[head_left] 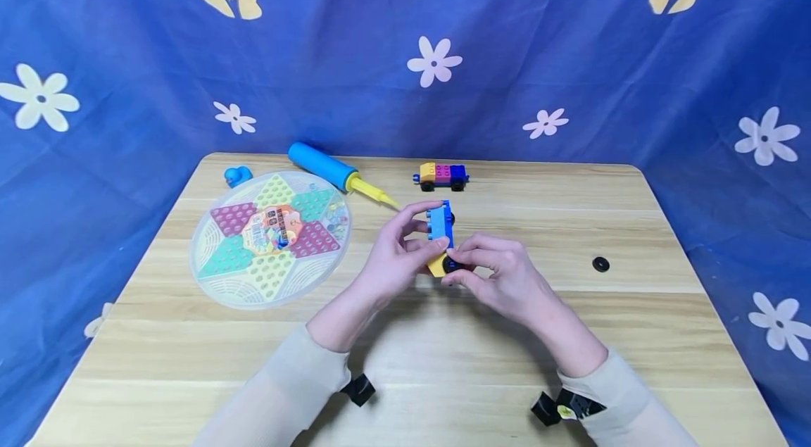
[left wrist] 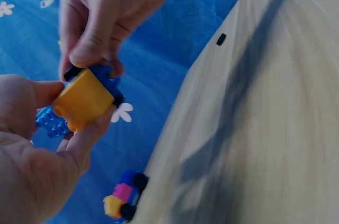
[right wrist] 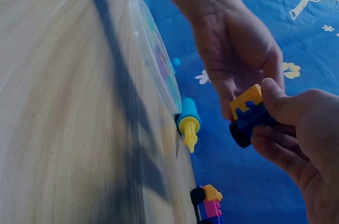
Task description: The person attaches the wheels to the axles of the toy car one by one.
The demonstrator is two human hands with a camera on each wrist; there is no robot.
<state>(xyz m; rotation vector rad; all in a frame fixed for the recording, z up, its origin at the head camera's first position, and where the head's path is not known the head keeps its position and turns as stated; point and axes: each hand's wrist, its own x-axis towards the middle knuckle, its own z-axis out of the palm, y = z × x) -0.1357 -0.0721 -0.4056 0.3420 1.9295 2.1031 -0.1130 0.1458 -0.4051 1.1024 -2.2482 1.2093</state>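
Note:
My left hand [head_left: 394, 257] grips a small toy block car [head_left: 438, 225] from its left side, thumb along the near end. Light-blue and yellow blocks sit on its dark-blue base, which is turned on edge toward my right hand [head_left: 507, 276]. With thumb and fingers, my right hand pinches a black wheel [head_left: 450, 265] at the yellow end. Another black wheel shows at the far end of the base. In the left wrist view the yellow block [left wrist: 85, 99] faces the camera, between both hands. A loose black wheel [head_left: 600, 264] lies on the table to the right.
A second block car [head_left: 443, 177], yellow, pink and blue, stands at the table's back. Left of it lies a blue pump [head_left: 323, 165] with a yellow nozzle. A round Chinese checkers board [head_left: 209, 250] and a blue toy duck [head_left: 237, 176] are at the left.

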